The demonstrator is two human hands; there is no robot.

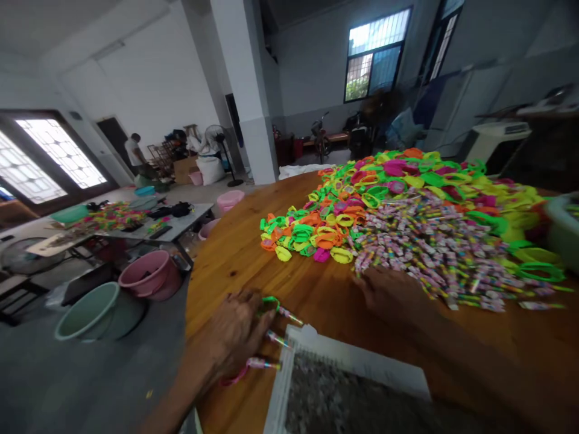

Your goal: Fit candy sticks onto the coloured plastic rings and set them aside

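My left hand (239,325) rests low over the wooden table, fingers curled around a neon green plastic bracelet (271,299). A small wrapped candy tube (290,315) sticks out beside that loop. Two more tubes lie close by, one (278,339) near my thumb and one (262,363) next to a pink bracelet (235,378). At the near edge of a heap of wrapped candy tubes (425,241) is my right hand (393,292); its fingertips are blurred, and whether they pinch a tube cannot be made out. Neon bracelets (316,232) are piled behind and left of the tubes.
A white tray (357,355) with a dark grey mass in it stands at the table's (244,253) near side. A green tub (563,223) is at the right edge. Pink (151,274) and green (99,313) buckets stand on the floor to the left. A person (134,150) is far back.
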